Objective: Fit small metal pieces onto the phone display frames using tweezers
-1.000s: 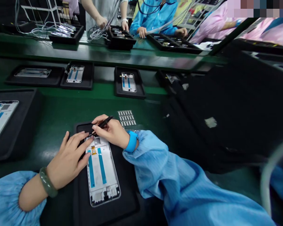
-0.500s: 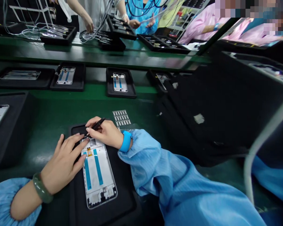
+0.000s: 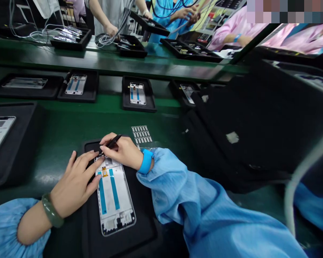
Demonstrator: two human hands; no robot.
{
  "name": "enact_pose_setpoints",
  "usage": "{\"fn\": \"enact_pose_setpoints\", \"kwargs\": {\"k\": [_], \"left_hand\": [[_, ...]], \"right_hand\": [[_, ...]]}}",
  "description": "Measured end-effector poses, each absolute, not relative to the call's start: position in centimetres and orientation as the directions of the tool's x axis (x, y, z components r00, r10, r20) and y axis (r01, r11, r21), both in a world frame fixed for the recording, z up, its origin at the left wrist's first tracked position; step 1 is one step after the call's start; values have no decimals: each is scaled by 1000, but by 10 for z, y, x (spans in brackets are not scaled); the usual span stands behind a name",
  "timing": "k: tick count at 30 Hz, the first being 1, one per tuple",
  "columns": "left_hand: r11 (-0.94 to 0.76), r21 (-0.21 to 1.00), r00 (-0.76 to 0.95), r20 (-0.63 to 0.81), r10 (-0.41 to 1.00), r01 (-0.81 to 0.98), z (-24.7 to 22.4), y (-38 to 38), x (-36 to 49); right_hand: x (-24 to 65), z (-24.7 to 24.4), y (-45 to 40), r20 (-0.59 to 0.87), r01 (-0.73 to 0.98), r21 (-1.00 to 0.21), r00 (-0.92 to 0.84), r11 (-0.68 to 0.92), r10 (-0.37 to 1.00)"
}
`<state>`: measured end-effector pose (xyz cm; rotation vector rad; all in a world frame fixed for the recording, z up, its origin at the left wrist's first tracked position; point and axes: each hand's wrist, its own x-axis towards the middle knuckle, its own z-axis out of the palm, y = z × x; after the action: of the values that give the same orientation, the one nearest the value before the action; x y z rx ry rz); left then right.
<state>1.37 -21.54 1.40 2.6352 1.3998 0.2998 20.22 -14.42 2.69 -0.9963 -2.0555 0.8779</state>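
Observation:
A phone frame [image 3: 125, 195] with two blue strips and a small orange flex piece lies in a black tray [image 3: 142, 229] before me. Over its left edge my left hand [image 3: 75, 182] rests with fingers spread, the fingertips touching the top left corner. My right hand [image 3: 123, 152] pinches black tweezers [image 3: 114, 141], angled down at the frame's top edge. Fingers hide the tips and the spot they touch. Just beyond my right hand, a sheet of small pale labels [image 3: 142, 134] lies on the green bench.
Another phone frame [image 3: 0, 134] sits in a tray at left. More trays with frames, such as one tray [image 3: 150, 102], stand on the green line ahead. A large black stack [image 3: 247, 136] takes up the right side. Co-workers' hands [image 3: 111, 30] are busy across the line.
The whole view has shifted slightly. Both hands keep nearly the same pose at the frame's top edge. Across the line, a co-worker's hand has moved over a tray.

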Motion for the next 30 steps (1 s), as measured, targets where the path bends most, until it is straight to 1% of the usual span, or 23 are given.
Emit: {"fn": "enact_pose_setpoints", "kwargs": {"k": [3,7,12,15,18,21,23,24,26,27,28,29,30], "left_hand": [[-554,223,544,112,832,802,14,-215,14],[-554,208,546,100,832,806,16,-215,15],[-565,147,553,116,825,812,21,-215,17],[-566,134,554,118,824,813,21,-216,17],[-561,129,549,116,827,818,21,-215,17],[-571,97,560,118,820,815,22,-214,19],[-590,41,582,123,804,807,24,-216,21],[-598,10,592,123,796,802,25,-218,22],[-601,-36,601,115,791,798,28,-221,23],[-610,-39,611,98,786,791,31,-220,23],[-630,-21,630,66,774,776,35,-218,22],[-648,15,648,25,762,761,39,-212,20],[-649,56,651,-14,759,759,45,-203,18]], "right_hand": [[200,28,-144,273,393,-789,-464,472,842],[198,29,-144,223,405,-818,-431,408,874],[201,29,-145,280,414,-790,-412,452,867],[205,28,-145,291,426,-789,-375,442,880],[205,26,-145,316,418,-773,-397,476,862],[200,23,-149,373,438,-689,-468,577,801],[199,25,-149,382,455,-622,-534,637,754],[201,29,-149,384,453,-610,-549,650,742],[209,39,-144,401,457,-622,-512,636,760],[216,46,-140,418,471,-623,-475,625,775],[224,51,-136,433,514,-597,-440,616,787],[231,55,-132,436,577,-528,-446,623,782],[239,58,-128,411,644,-430,-484,633,772]]}}
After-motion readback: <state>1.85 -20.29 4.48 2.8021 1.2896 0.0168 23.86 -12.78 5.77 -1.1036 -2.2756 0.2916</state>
